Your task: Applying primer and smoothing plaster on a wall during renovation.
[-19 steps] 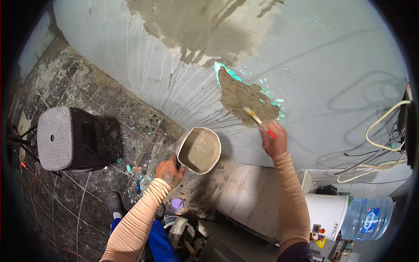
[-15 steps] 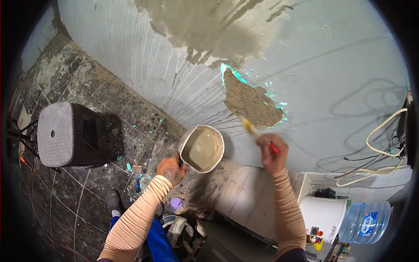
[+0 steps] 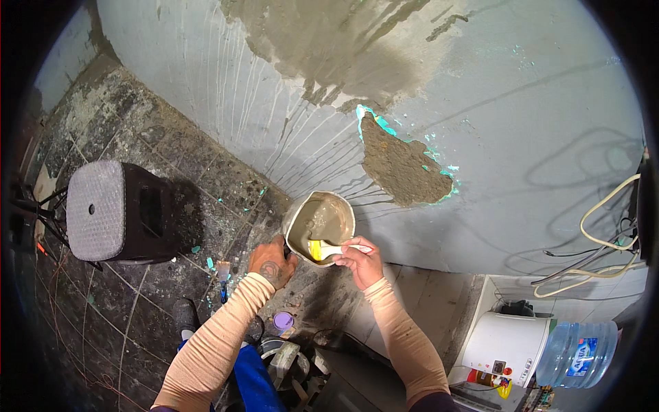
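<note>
Paintbrush (image 3: 328, 250) in the person's right hand (image 3: 364, 264), just below the centre of the frame. Its head — yellow, at the left end — lies within the mouth of a pale bucket (image 3: 290, 218), near the rim's lower edge; whether it touches the grey-brown liquid (image 3: 331, 220) is hard to tell. The brush has just left the rough bare patch (image 3: 405, 168) on the grey wall (image 3: 494, 226), right of centre, and come down to the bucket, so the work now seems to centre there rather than on the patch. Its long axis runs nearly level across the frame, bristle end pointing left, white handle to the right. The right hand's fingers are pinched together on that handle. The left hand (image 3: 270, 266) is at the bucket's lower-left side, fingers curled closed, apparently around a grip they mostly hide. A stool (image 3: 96, 209) with a grey top stands at the left of the frame — well apart from both hands — on a dark tiled floor (image 3: 158, 292).
</note>
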Tool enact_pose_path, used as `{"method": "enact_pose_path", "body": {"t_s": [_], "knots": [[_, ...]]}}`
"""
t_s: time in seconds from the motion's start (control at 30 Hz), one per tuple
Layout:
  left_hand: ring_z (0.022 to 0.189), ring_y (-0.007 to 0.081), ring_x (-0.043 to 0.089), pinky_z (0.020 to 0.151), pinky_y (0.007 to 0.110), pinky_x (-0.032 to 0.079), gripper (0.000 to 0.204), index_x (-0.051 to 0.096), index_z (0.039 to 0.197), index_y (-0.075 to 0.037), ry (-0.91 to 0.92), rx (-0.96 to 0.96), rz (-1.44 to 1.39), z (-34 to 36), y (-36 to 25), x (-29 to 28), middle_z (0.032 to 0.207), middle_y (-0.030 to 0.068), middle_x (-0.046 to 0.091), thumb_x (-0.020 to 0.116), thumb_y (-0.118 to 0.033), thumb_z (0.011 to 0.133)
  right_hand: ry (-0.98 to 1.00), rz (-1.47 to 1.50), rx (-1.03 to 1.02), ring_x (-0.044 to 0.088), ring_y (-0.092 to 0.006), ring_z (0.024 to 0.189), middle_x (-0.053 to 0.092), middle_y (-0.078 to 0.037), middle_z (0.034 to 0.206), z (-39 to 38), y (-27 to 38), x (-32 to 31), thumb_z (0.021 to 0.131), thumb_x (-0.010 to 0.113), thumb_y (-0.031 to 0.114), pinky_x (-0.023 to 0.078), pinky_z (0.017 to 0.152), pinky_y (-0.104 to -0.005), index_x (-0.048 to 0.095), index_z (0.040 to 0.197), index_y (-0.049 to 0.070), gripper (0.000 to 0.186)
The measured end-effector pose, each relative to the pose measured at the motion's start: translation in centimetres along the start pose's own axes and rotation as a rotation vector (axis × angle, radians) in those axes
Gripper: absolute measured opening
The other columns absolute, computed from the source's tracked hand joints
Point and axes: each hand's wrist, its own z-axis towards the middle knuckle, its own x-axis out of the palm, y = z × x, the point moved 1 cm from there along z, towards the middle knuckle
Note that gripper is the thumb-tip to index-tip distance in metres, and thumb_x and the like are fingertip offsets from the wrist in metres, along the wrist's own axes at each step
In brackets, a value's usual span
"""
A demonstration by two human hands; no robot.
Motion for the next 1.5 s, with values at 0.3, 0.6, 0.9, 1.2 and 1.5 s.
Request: {"method": "enact_pose_path", "body": {"t_s": [0.3, 0.6, 0.9, 1.2, 1.5], "knots": [[0.080, 0.0432, 0.060, 0.073, 0.048, 0.047, 0.030, 0.054, 0.095, 0.002, -0.005, -0.032, -0.057, 0.0, 0.1, -0.6, 0.078, 0.0247, 0.062, 0.060, -0.021, 0.075, -0.056, 0.021, -0.609, 0.065, -0.0252, 0.070, 0.060, -0.010, 0.084, -0.2, 8.0, -1.4, 0.085, 0.061, 0.005, 0.054, 0.065, -0.0336, 0.056, 0.094, 0.001, 0.011], [0.078, 0.0431, 0.062, 0.073, 0.049, 0.050, 0.032, 0.054, 0.098, 0.002, 0.016, -0.027, -0.046, -0.2, 0.5, 0.1, 0.078, 0.0242, 0.064, 0.063, -0.021, 0.077, -0.106, -1.168, -1.235, 0.065, -0.0255, 0.073, 0.065, -0.012, 0.081, 3.9, 19.9, 2.5, 0.080, 0.062, 0.002, 0.051, 0.065, -0.0326, 0.060, 0.083, 0.000, 0.003], [0.079, 0.0445, 0.061, 0.075, 0.050, 0.049, 0.033, 0.053, 0.099, 0.002, 0.061, -0.040, -0.031, -0.9, 2.4, -0.1, 0.079, 0.0250, 0.064, 0.063, -0.021, 0.077, 0.023, -1.480, -1.134, 0.062, -0.0311, 0.073, 0.063, -0.014, 0.084, 3.3, 17.4, 0.9, 0.077, 0.062, -0.001, 0.050, 0.064, -0.0361, 0.062, 0.084, 0.002, 0.007], [0.076, 0.0446, 0.060, 0.070, 0.050, 0.047, 0.029, 0.054, 0.090, 0.003, 0.003, -0.085, -0.085, -0.9, 2.9, -0.6, 0.074, 0.0265, 0.061, 0.061, -0.019, 0.073, 0.084, -1.536, -0.987, 0.060, -0.0338, 0.077, 0.062, -0.016, 0.087, 4.7, 12.6, -4.5, 0.078, 0.060, -0.002, 0.049, 0.066, -0.0365, 0.060, 0.085, 0.002, 0.008], [0.074, 0.0453, 0.059, 0.069, 0.050, 0.047, 0.028, 0.053, 0.090, 0.004, -0.039, -0.036, -0.088, -1.4, 3.5, -0.1, 0.072, 0.0267, 0.060, 0.061, -0.018, 0.073, 0.015, -1.521, -1.011, 0.059, -0.0353, 0.076, 0.059, -0.016, 0.084, 4.1, 14.3, -3.3, 0.077, 0.060, -0.003, 0.049, 0.065, -0.0365, 0.059, 0.085, 0.002, 0.010]]}}
